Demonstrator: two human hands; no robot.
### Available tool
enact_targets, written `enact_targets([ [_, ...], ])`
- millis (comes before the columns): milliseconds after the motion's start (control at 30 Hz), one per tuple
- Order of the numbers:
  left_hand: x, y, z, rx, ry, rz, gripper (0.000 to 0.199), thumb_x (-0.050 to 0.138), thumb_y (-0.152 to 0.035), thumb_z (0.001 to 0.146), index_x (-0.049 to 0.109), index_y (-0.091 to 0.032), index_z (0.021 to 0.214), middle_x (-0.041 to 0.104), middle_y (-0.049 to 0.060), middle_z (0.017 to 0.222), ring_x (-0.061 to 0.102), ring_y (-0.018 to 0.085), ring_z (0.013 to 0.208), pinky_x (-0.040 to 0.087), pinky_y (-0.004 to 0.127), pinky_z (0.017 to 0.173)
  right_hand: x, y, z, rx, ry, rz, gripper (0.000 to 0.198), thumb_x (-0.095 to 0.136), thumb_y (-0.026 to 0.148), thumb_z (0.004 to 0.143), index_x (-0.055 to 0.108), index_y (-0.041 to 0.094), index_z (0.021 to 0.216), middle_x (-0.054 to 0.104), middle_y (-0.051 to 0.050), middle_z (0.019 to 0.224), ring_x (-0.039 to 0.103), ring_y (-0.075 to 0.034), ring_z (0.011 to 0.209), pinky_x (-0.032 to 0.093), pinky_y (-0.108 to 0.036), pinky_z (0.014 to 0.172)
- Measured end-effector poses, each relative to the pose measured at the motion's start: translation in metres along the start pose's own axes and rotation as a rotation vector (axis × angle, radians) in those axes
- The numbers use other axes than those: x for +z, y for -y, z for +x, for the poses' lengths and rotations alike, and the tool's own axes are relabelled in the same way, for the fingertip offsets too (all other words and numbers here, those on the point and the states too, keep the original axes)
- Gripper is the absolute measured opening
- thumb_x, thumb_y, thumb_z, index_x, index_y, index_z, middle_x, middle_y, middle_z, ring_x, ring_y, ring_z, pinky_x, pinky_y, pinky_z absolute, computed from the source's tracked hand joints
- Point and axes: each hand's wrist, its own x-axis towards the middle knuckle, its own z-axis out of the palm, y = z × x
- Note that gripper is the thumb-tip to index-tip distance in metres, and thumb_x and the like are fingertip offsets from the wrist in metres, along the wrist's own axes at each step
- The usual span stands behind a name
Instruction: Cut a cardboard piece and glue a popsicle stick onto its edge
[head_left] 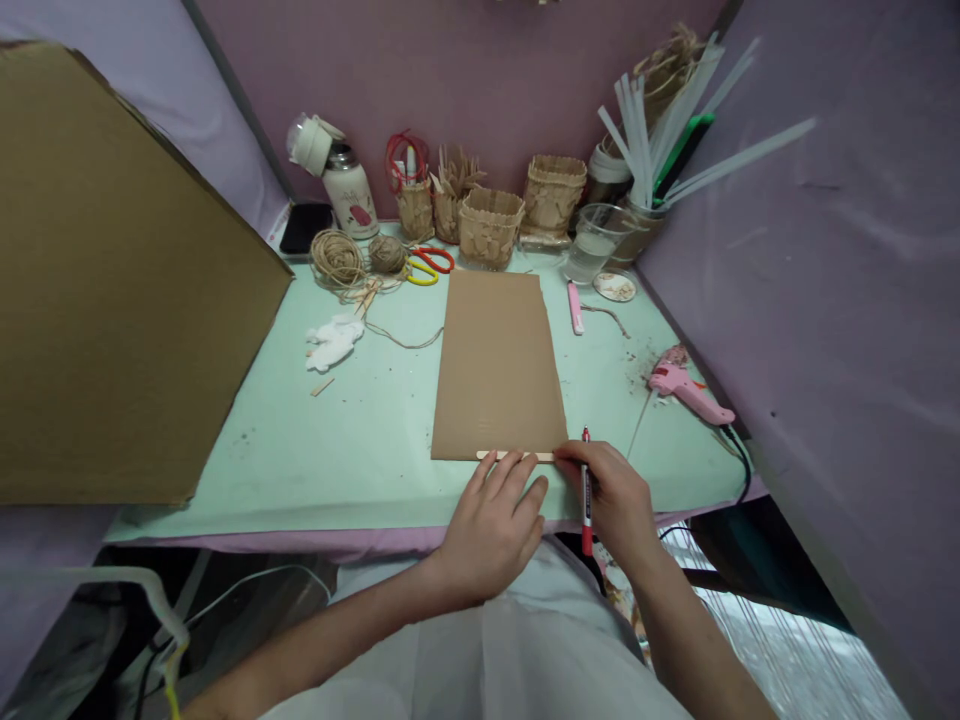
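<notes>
A flat piece of brown cardboard [499, 370] lies on the table in front of me. A wooden craft stick [491, 456] rests along its near edge. My left hand [495, 525] lies with its fingers stretched out, their tips on the stick. My right hand [615, 495] has its thumb and forefinger together at the stick's right end, by the cardboard's near right corner. A red marker pen [586, 510] is held in the same hand, pointing away from me with its tip off the cardboard.
A pink glue gun [690, 392] lies at the right, a pink cutter [575, 308] beyond the cardboard. Scissors [424, 268], twine balls [337, 258], woven baskets [491, 230] and a cup of liquid [592, 250] line the back. A large cardboard sheet [127, 300] stands left.
</notes>
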Motion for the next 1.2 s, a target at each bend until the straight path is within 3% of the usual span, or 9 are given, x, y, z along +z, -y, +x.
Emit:
enact_targets([
  [433,-0.004,0.005,0.004,0.007,0.014,-0.055,0.035,0.047,-0.020,0.093,0.055,-0.009,0.125,0.057,0.015,0.134,0.048,0.028,0.128,0.038,0.048,0.109,0.000,0.003,0.001,-0.005,0.006,-0.013,0.009,0.052,0.019,0.094,0.060,0.023,0.094,0.066,-0.002,0.082,0.061,-0.018,0.078,0.048,-0.030,0.071],
  [667,-0.008,0.028,0.019,-0.012,-0.015,-0.238,0.025,0.043,-0.013,0.096,0.059,-0.013,0.115,0.069,0.009,0.110,0.061,0.021,0.106,0.053,0.036,0.087,-0.001,0.007,0.003,-0.002,-0.005,-0.016,0.011,0.051,0.019,0.094,0.061,0.022,0.094,0.067,-0.003,0.083,0.061,-0.019,0.078,0.049,-0.031,0.070],
  [800,-0.009,0.036,0.024,-0.025,-0.062,-0.263,0.022,0.043,-0.013,0.096,0.061,-0.013,0.108,0.068,0.010,0.100,0.061,0.021,0.097,0.054,0.037,0.085,-0.001,0.008,0.002,-0.004,-0.012,-0.024,0.013,0.050,0.019,0.094,0.062,0.023,0.095,0.068,-0.004,0.084,0.061,-0.020,0.080,0.049,-0.033,0.072],
  [1200,-0.011,0.036,0.024,-0.023,-0.093,-0.257,0.022,0.041,-0.010,0.095,0.061,-0.013,0.103,0.066,0.009,0.094,0.060,0.020,0.091,0.053,0.035,0.080,0.003,0.000,-0.002,-0.084,-0.033,-0.071,0.012,0.050,0.014,0.094,0.060,0.020,0.098,0.066,-0.005,0.082,0.057,-0.019,0.078,0.046,-0.031,0.070],
])
